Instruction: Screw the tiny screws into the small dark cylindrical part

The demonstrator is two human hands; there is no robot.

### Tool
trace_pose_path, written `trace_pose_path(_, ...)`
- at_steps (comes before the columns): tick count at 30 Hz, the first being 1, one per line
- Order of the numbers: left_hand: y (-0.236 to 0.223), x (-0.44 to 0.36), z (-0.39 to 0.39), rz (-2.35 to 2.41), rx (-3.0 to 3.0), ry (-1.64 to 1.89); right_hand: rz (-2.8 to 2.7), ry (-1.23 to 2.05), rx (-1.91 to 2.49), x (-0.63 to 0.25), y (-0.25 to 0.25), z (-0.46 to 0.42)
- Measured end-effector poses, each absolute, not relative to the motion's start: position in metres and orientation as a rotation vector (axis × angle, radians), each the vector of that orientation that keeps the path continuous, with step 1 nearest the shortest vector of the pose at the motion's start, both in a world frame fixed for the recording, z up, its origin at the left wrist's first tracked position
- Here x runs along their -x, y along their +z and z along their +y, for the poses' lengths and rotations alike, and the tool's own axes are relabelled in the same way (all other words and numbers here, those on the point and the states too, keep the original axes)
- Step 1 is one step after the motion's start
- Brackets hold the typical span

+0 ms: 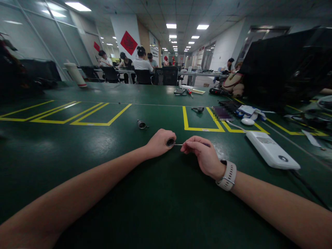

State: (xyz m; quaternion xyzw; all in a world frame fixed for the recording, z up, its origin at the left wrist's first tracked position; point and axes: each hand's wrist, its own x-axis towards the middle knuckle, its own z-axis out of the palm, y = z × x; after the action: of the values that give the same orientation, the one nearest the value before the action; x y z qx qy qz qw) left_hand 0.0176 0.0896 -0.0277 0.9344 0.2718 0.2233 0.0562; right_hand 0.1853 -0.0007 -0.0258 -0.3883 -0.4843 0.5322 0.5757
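Observation:
My left hand is closed round a small, hollow, dark metal part, whose round opening faces me. In my right hand is a thin screwdriver, its shaft level and pointing left. The shaft's end meets the side of the metal part near its rim; the exact contact is too small to make out. Most of the handle is hidden by my fingers. Beyond my left hand, a similar cup-shaped metal part lies on the green table. Another dark metal piece rests farther back.
At right are a white power bank-like box with cables, a white mouse-shaped object and blue-white gloves. A phone and red-handled tool lie at the back. Yellow tape marks the tabletop. Several people sit beyond.

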Motion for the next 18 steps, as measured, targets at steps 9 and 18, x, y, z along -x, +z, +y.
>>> trace_pose_path(9,-0.0284,-0.0175,0.0896,0.867,-2.808,0.681,-1.127,1.197,0.976,-0.1858,-0.0266,-0.0006)
trace_pose_path(18,-0.0273,-0.0188,0.0902,0.851,-2.837,0.653,-1.199,1.165,0.962,-0.1845,-0.0229,-0.0016)
